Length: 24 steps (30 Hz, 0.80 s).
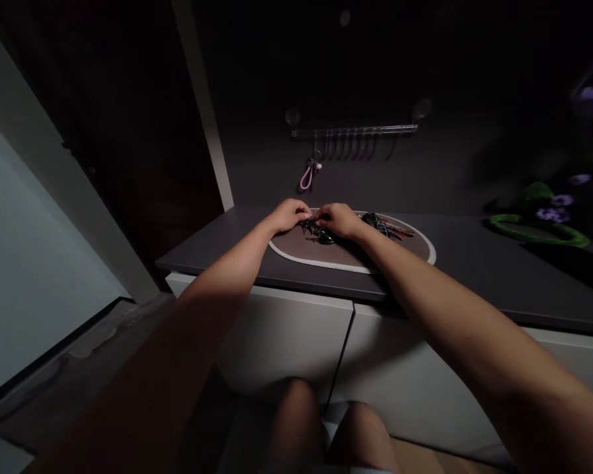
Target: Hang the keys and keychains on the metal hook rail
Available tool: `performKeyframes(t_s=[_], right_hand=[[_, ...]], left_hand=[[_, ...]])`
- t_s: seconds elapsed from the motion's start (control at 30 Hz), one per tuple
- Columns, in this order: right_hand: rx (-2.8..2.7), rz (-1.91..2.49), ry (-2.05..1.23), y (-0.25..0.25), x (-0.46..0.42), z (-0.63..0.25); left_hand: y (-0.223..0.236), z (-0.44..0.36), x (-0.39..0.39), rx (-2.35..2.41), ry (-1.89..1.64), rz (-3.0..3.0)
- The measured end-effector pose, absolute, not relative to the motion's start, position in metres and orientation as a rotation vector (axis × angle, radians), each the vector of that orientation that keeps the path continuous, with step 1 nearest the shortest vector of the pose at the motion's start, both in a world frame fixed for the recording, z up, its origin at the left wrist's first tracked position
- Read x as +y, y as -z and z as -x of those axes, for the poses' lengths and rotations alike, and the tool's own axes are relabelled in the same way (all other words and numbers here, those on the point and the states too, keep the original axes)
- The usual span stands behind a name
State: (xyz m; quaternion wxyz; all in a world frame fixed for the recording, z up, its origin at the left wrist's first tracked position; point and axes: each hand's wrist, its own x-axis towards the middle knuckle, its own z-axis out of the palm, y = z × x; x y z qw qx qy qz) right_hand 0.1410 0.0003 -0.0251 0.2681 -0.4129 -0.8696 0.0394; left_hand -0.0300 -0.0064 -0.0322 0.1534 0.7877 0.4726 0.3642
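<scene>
The left hand [290, 215] and right hand [338, 220] are held curled inward over an oval mat [296, 247], their fingertips closed on a dark key bunch [319, 232] at the mat's middle. A second key bunch [388, 226] is laid on the mat, just beside the right hand. Beyond the mat, a pink key loop [306, 178] is hung from a wall rack [353, 131].

Bare forearms [439, 296] and knees [296, 421]
</scene>
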Motion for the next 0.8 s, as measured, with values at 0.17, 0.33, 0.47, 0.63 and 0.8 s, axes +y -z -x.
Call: performKeyframes(t_s=[0.17, 0.33, 0.47, 0.63, 0.8], right_hand=[[-2.321, 1.136, -0.118, 0.024, -0.002, -0.142], [-2.232, 1.144, -0.146, 0.021, -0.007, -0.143], [-2.116, 1.096, -0.220, 0.020, -0.008, -0.142], [-1.964, 0.948, -0.444, 0.018, -0.007, -0.138], [-1.892, 0.838, -0.627, 0.020, -0.004, -0.137]], left_hand=[[0.030, 0.027, -0.009, 1.179, -1.168, -1.951], [0.027, 0.025, -0.010, 1.026, -1.285, -1.676], [0.023, 0.024, -0.013, 0.959, -1.340, -1.546], [0.021, 0.023, -0.017, 0.908, -1.373, -1.480], [0.022, 0.022, -0.017, 0.900, -1.363, -1.478]])
